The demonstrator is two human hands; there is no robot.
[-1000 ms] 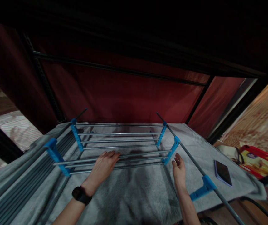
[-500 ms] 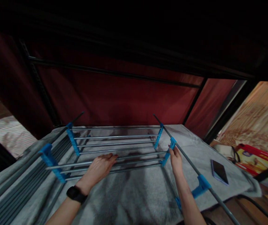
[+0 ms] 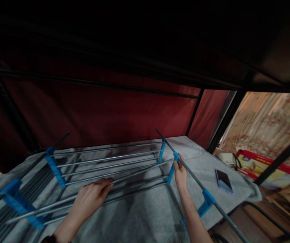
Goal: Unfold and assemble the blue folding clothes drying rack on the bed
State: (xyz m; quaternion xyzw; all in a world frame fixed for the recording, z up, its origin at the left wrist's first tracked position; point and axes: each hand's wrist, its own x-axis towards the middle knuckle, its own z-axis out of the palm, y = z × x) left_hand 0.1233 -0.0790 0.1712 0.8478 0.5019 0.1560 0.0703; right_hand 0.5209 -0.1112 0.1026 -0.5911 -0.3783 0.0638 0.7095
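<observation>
Head: hands point(image 3: 91, 195) (bare) hold rack point(image 3: 139, 172).

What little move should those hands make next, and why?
Perhaps the left hand should ease its rod rightward: one tip is near the blue bracket in the right hand, while the other end sticks out past the left bracket.

A metal rod point(image 3: 145, 171) is gripped by the left hand point(image 3: 91, 199), while the blue connector point(image 3: 176, 156) near its right end is held by the right hand point(image 3: 180, 175). The partly assembled rack point(image 3: 109, 158) is supported on grey cloth point(image 3: 145, 216), where a phone point(image 3: 224, 181) is laid to the right. The far side is closed off by a red curtain point(image 3: 104, 114).
</observation>
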